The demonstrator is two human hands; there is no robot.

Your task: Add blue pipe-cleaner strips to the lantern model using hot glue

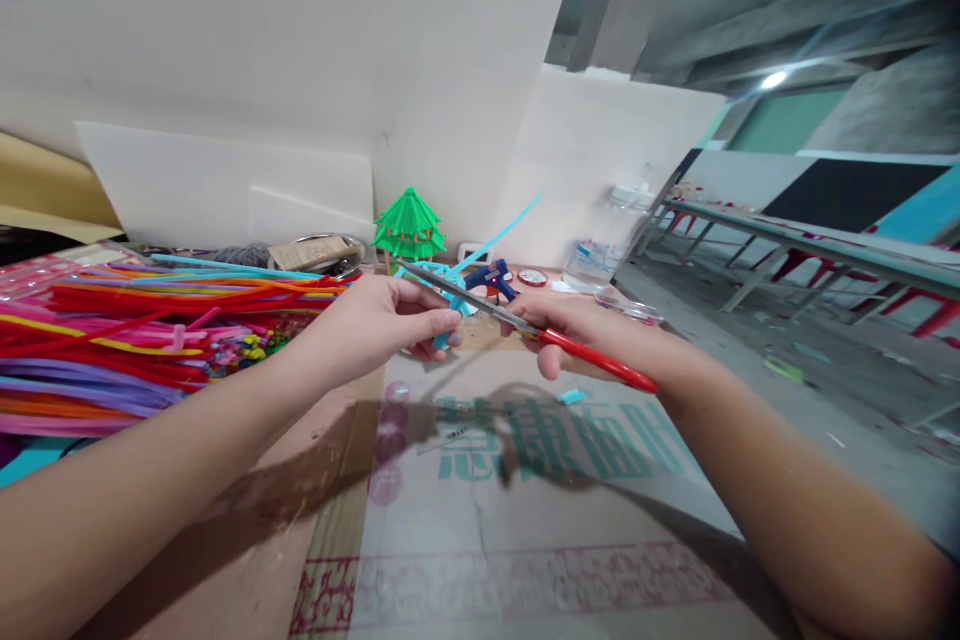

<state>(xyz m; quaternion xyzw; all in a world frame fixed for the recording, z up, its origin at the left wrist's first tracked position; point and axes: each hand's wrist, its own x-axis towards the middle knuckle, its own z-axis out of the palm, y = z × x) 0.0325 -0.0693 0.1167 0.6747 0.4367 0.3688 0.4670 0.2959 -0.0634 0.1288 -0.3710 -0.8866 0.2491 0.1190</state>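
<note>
My left hand (420,315) pinches a bundle of light-blue pipe cleaners (459,292), one strand of which sticks up to the right. My right hand (555,325) grips a pair of scissors with red handles (596,360). The metal blades reach left across the blue strands, close to my left fingertips; whether they touch the strands I cannot tell. Below my right hand, a small light-blue scrap (571,397) lies on the printed cardboard (555,520). Just behind my hands stands a green tree-shaped craft (410,225).
Piles of coloured pipe cleaners (112,350) cover the table's left side. A dark-blue glue gun (489,277) lies behind my hands, with a clear plastic bottle (611,235) at the back right. White boards (300,50) stand along the back. Farther right are long tables (825,240) and red stools.
</note>
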